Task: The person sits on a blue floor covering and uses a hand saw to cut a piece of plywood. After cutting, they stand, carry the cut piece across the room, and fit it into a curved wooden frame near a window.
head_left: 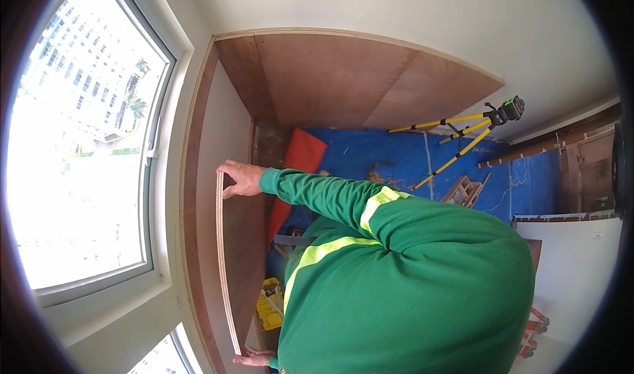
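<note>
A plywood panel (242, 248) stands on edge in front of the wall under the window, its pale layered edge toward the window. My right hand (242, 178), at the end of a green sleeve, grips the panel's far end, with the thumb bent around one face. At the lower edge of the view, my left hand (255, 358) holds the near end; its fingers show only in part. My green-clad shoulder and torso fill the lower right and hide the floor below. Beside the panel, a yellow tool case (270, 304) lies partly visible.
Blue sheeting (370, 151) covers the floor, with an orange-red sheet (306, 151) near the corner. A yellow tripod (456, 159) carries a laser level (507, 112). A small wooden frame (464, 192) lies nearby. Brown boards (330, 77) line the far wall. The window (92, 130) is at left.
</note>
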The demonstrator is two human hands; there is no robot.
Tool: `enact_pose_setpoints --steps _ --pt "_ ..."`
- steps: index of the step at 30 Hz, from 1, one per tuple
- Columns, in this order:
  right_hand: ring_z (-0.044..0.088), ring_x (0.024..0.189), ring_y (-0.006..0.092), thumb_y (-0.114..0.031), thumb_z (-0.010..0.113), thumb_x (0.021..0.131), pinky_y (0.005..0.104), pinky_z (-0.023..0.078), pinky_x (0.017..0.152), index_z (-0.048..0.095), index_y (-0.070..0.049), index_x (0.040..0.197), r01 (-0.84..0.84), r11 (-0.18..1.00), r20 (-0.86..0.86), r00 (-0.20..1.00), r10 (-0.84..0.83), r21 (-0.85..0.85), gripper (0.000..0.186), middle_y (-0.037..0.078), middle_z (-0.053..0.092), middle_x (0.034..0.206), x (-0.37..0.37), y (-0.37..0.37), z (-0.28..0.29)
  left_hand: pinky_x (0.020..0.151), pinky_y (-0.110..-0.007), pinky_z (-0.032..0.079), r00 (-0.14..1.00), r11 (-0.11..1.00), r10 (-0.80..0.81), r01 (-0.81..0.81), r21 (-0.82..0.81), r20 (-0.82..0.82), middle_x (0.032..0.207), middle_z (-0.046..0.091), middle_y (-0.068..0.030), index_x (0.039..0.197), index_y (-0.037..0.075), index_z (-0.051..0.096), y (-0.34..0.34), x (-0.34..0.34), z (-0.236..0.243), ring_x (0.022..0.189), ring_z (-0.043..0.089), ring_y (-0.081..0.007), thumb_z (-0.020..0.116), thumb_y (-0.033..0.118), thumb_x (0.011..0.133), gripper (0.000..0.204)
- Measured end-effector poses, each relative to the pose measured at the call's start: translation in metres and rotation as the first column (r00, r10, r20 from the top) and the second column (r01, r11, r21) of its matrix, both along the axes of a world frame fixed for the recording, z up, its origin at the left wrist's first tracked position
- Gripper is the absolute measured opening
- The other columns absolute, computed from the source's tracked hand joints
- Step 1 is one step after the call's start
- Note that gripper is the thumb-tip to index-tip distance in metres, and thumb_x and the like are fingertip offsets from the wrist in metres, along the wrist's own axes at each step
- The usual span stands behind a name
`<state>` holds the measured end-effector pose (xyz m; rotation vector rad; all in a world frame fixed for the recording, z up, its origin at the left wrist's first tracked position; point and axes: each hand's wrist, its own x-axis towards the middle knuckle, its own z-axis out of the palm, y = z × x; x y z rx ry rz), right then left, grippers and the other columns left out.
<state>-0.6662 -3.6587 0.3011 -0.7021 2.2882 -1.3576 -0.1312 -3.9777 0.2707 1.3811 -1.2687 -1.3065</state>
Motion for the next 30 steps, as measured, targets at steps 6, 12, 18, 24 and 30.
enact_pose_setpoints --steps 6,12,18,24,30 --pt "0.064 0.128 0.0369 -0.065 0.065 0.104 0.0456 0.049 0.111 0.062 -0.002 0.135 -0.012 0.987 0.18 0.983 0.041 -0.161 0.071 0.023 0.067 0.131 -0.015 -0.018 -0.023 0.134 -0.054 0.027 0.98 0.997 0.074 -0.076 -0.003 -0.186 0.171 0.038 -0.022 0.167 0.004 0.038 -0.005 -0.036 -0.029 0.157 0.038 -0.0386 0.054 0.068 0.103 0.091" --pt "0.065 0.117 0.0313 -0.055 0.065 0.105 0.0446 0.05 0.104 0.061 -0.002 0.126 0.066 0.986 0.185 0.982 -0.037 -0.155 0.057 0.019 0.068 0.116 -0.055 -0.044 -0.031 0.106 -0.055 0.053 0.823 0.968 0.243 -0.169 0.188 -0.514 0.121 0.073 -0.0173 0.123 0.003 0.071 -0.011 -0.075 -0.019 0.113 0.069 -0.0383 0.07 0.048 0.093 0.054" --pt "0.065 0.128 0.0418 -0.051 0.066 0.102 0.048 0.048 0.113 0.061 0.003 0.134 0.087 0.989 0.211 0.976 -0.06 -0.118 0.063 0.03 0.068 0.131 -0.138 -0.016 -0.024 0.105 -0.053 0.052 0.822 0.979 0.205 -0.17 0.114 -0.531 0.114 0.071 -0.016 0.115 0.006 0.069 0.037 -0.151 -0.008 0.11 0.069 -0.0365 0.072 0.046 0.092 0.047" --pt "0.063 0.107 0.0218 -0.045 0.073 0.099 0.0377 0.05 0.096 0.068 -0.003 0.118 0.131 0.97 0.153 0.983 -0.101 -0.206 0.047 0.011 0.069 0.11 -0.242 0.013 -0.024 0.115 -0.051 0.043 0.869 0.984 0.166 -0.112 0.141 -0.466 0.127 0.066 -0.0146 0.121 0.006 0.064 0.09 -0.254 -0.004 0.125 0.059 -0.033 0.071 0.049 0.093 0.052" --pt "0.061 0.096 0.0179 -0.041 0.075 0.097 0.0375 0.052 0.082 0.07 -0.009 0.118 0.195 0.958 0.203 0.967 -0.152 -0.211 0.039 0.004 0.068 0.105 -0.342 0.068 -0.029 0.118 -0.044 0.04 0.814 0.976 0.204 -0.126 0.177 -0.544 0.129 0.062 -0.0122 0.127 0.006 0.063 0.127 -0.363 -0.026 0.126 0.056 -0.0277 0.07 0.046 0.098 0.049"
